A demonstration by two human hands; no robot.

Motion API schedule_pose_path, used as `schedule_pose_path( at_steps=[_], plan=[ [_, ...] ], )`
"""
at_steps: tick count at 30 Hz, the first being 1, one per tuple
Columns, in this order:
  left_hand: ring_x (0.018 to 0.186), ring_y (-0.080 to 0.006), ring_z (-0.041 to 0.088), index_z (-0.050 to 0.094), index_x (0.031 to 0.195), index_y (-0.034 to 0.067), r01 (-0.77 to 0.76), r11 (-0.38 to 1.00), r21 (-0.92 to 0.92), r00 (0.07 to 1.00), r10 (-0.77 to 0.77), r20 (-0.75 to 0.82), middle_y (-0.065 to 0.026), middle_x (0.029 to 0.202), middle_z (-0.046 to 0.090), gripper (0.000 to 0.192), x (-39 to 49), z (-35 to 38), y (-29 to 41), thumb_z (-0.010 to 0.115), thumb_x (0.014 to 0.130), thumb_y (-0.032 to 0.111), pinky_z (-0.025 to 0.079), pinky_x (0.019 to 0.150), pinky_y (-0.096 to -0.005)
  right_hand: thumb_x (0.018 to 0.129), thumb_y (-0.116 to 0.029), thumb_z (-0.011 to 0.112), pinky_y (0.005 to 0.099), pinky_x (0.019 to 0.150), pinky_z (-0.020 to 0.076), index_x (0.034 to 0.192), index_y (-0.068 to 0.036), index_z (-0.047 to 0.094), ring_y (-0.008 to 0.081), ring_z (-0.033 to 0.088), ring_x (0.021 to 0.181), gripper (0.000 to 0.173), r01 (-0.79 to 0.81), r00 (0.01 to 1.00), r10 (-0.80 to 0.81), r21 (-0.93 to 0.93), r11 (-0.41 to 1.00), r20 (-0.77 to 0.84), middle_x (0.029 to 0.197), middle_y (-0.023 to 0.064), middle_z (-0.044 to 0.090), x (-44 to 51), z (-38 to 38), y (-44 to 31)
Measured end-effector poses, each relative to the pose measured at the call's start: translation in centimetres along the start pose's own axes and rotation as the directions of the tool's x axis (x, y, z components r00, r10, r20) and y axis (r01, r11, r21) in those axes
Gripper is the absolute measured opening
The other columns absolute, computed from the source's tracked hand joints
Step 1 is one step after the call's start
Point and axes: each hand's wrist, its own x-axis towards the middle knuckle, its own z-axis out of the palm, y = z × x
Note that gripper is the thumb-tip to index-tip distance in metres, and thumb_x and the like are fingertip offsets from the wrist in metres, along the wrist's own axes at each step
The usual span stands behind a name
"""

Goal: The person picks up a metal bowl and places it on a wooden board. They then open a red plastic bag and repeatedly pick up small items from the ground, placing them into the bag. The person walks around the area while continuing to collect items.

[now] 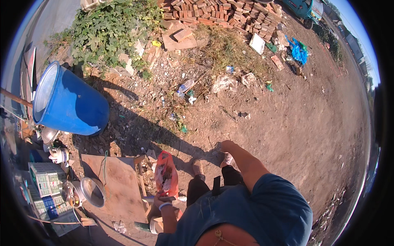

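Observation:
My left hand (pixel 158 200), with a white band at its wrist, is at the lower edge of a translucent red plastic bag (pixel 172 172) and seems to grip it. Dark and whitish contents show through the bag's open side. By the fingers is a small flat brown object (pixel 167 199) whose kind I cannot make out. My right arm reaches forward and down. The right hand (pixel 227 145) hangs above my right shoe (pixel 228 160), and its fingers are mostly hidden. A wooden board (pixel 118 184) on a frame stands left of the bag, with a metal basin (pixel 92 192) at its left edge.
A large blue plastic barrel (pixel 89 104) stands at left, above stacked plastic crates (pixel 46 181). Ahead lie a crumpled plastic bottle (pixel 186 86), scattered litter and a leafy plant (pixel 107 33). Farther off are a brick pile (pixel 212 12), a blue plastic sheet (pixel 298 52) and a teal vehicle (pixel 301 7).

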Motion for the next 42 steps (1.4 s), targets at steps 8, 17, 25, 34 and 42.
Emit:
schedule_pose_path(
  at_steps=[8, 17, 25, 34, 42],
  plan=[
    [0.075, -0.0283, 0.066, 0.059, 0.105, -0.005, -0.144, 0.985, 0.09, 0.987, 0.136, 0.089, -0.0189, 0.094, 0.067, 0.034, -3.0, 7.4, -1.4, 0.052, 0.075, 0.011, 0.054, 0.056, -0.0304, 0.08, -0.043, 0.061, 0.0427, 0.081, 0.055, 0.097, -0.012, 0.076, 0.0332, 0.07, 0.088, 0.039, -0.009, 0.989, 0.048, 0.265, 0.964, -0.14, 0.091, 0.0167, 0.073, -7.5, 7.4, 12.3],
    [0.1, -0.0315, 0.063, 0.055, 0.105, -0.003, -0.013, 0.993, 0.115, 0.987, -0.005, 0.158, -0.0174, 0.104, 0.064, 0.032, -11.8, 22.0, -10.4, 0.054, 0.076, 0.01, 0.052, 0.055, -0.0321, 0.08, -0.022, 0.057, 0.0409, 0.07, 0.055, 0.074, -0.006, 0.069, 0.0291, 0.069, 0.074, 0.021, 0.216, 0.968, -0.219, -0.036, 0.976, -0.124, 0.074, 0.0147, 0.068, -17.8, 14.0, 29.7],
    [0.098, -0.0321, 0.063, 0.053, 0.111, -0.004, -0.1, 0.987, 0.126, 0.971, 0.069, 0.227, -0.0183, 0.106, 0.063, 0.041, -11.8, 29.4, -15.2, 0.055, 0.073, 0.01, 0.056, 0.06, -0.0332, 0.083, -0.029, 0.061, 0.0338, 0.063, 0.0552, 0.098, -0.002, 0.073, 0.0192, 0.071, 0.075, 0.033, -0.319, 0.885, 0.447, 0.87, 0.377, 0.131, 0.083, 0.0094, 0.072, -26.7, 11.3, 33.2],
    [0.08, -0.0281, 0.059, 0.057, 0.106, 0.001, -0.048, 0.962, 0.269, 0.954, -0.036, 0.298, -0.0186, 0.102, 0.061, 0.037, -15.2, 38.6, -25.4, 0.058, 0.07, 0.009, 0.055, 0.068, -0.0402, 0.089, -0.03, 0.062, 0.0337, 0.058, 0.0531, 0.106, -0.004, 0.068, 0.0184, 0.071, 0.076, 0.032, -0.377, 0.8, 0.51, 0.926, 0.017, 0.316, 0.091, 0.0073, 0.071, -32.5, 19.8, 38.3],
    [0.075, -0.0295, 0.06, 0.058, 0.104, 0.0, -0.018, 0.895, 0.446, 0.909, -0.171, 0.379, -0.0155, 0.094, 0.062, 0.03, -18.4, 47.0, -36.4, 0.057, 0.078, 0.014, 0.054, 0.062, -0.0438, 0.087, -0.026, 0.062, 0.0314, 0.058, 0.0511, 0.111, -0.003, 0.067, 0.0189, 0.071, 0.077, 0.034, -0.367, 0.815, 0.448, 0.926, -0.093, 0.368, 0.095, 0.0081, 0.071, -33.1, 21.7, 41.2]
  ],
)
